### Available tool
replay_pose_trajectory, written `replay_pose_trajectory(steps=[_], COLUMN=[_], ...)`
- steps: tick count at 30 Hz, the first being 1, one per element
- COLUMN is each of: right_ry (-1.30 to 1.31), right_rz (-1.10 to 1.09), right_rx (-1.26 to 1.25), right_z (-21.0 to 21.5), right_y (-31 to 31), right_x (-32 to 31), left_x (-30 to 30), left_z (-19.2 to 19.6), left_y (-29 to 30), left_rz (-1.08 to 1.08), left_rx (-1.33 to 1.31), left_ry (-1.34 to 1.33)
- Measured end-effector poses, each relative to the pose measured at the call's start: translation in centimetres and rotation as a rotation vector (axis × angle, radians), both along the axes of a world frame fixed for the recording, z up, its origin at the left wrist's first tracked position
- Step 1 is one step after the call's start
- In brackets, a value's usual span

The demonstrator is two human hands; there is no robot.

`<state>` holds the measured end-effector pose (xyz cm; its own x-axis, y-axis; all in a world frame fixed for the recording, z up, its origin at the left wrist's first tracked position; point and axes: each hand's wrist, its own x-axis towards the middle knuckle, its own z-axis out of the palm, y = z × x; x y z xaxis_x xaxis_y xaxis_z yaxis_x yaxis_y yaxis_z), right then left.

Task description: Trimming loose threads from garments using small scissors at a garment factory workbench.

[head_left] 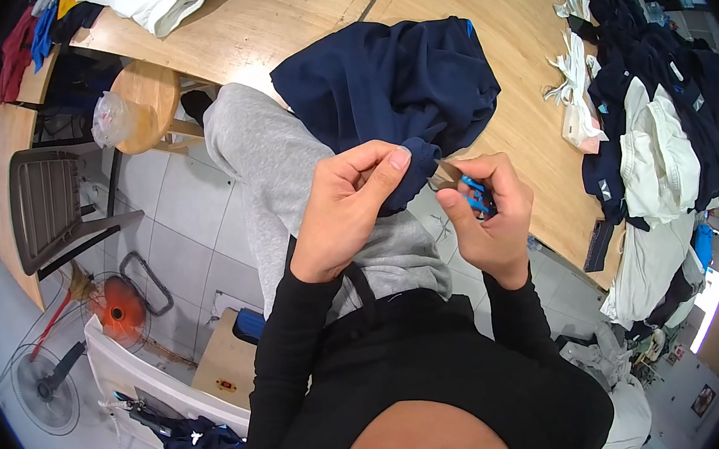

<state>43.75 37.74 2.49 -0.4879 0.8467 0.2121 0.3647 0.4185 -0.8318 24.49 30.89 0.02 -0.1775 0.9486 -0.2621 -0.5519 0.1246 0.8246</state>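
Note:
A navy blue garment (381, 84) lies bunched over the near table edge and hangs down over my lap. My left hand (342, 209) is closed on its edge, pinching the cloth between thumb and fingers. Just right of that edge, my right hand (499, 218) is wrapped round a pair of thread snips (474, 196) with blue handles. The tip of the snips points at the cloth by my left fingertips; I cannot tell whether the blades touch it.
The wooden table (287, 15) stretches ahead and to the right. Navy and white garments (663, 143) are heaped on its right side, with white strips (574, 74) beside them. On the left are a round wooden stool (143, 89), a brown chair (59, 206) and fans (118, 310).

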Motion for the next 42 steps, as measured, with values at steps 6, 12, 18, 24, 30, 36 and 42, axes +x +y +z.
replay_pose_trajectory(steps=[6,12,18,24,30,36,42], right_ry=[-0.052,-0.094,0.01,0.188,0.318,0.114,0.121], right_rz=[0.024,0.047,0.017,-0.119,0.145,0.07,-0.159], right_rx=[0.004,0.108,0.06,-0.259,-0.524,-0.285,0.437], right_z=[0.4,0.3,0.1,-0.6,-0.6,-0.9,-2.4], right_y=[0.0,0.1,0.2,0.9,3.7,2.3,1.4], right_x=[-0.5,-0.6,-0.7,1.0,0.9,0.2,0.0], left_x=[0.5,0.4,0.3,0.3,-0.2,-0.2,0.3], left_z=[0.4,0.6,0.2,-0.1,-0.3,-0.2,-2.6], left_y=[-0.1,-0.1,-0.1,-0.1,-0.3,-0.2,-0.7], left_rz=[0.04,0.057,0.028,0.006,-0.149,0.056,0.672], left_rx=[-0.033,-0.05,-0.061,-0.029,-0.029,0.297,0.395], left_ry=[0.006,0.04,0.065,0.045,0.067,0.719,1.286])
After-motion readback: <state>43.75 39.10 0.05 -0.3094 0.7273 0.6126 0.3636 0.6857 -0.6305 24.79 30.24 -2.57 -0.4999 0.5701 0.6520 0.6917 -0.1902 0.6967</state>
